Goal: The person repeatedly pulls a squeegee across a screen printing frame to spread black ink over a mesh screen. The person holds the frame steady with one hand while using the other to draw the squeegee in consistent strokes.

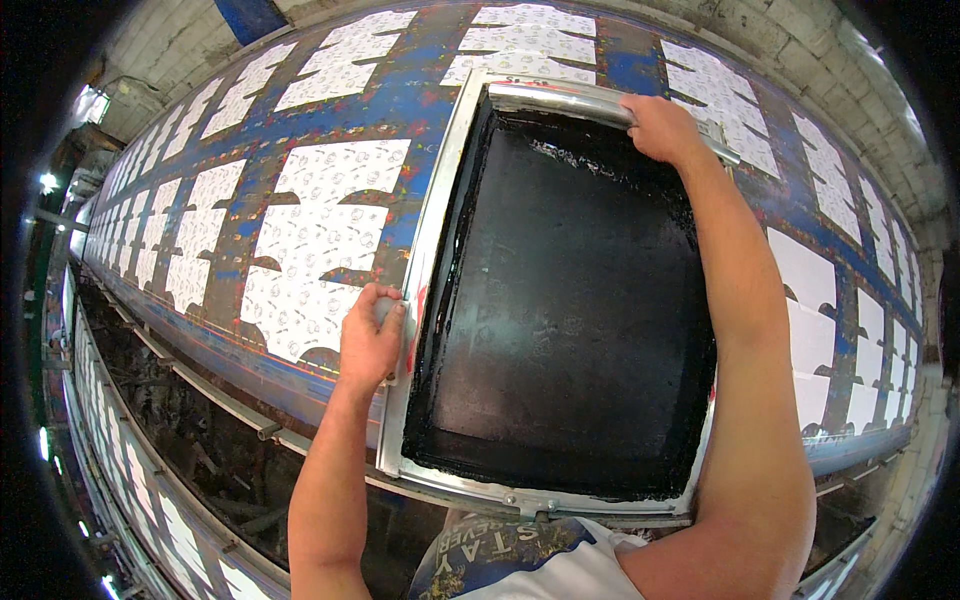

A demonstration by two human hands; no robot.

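A screen-printing frame point(445, 170) with a silver metal rim lies in front of me, its mesh point(560, 320) coated dark with black ink, thickest along the edges. Along its top end rests a metal squeegee bar point(555, 98). My right hand point(660, 128) is closed on the right part of that bar, with the arm reaching up beside the frame. My left hand point(372, 335) has its fingers curled on a small fitting at the frame's left edge, partly hidden by the fingers. White cut pieces with small printed drawings point(325, 240) lie just left of it.
A long blue, paint-spotted printing table point(420, 130) carries rows of white pieces, those at the near right plain point(800, 335). A metal rail point(270, 430) runs along its near edge. Another long table point(130, 480) is at lower left. A concrete block wall point(140, 50) stands behind.
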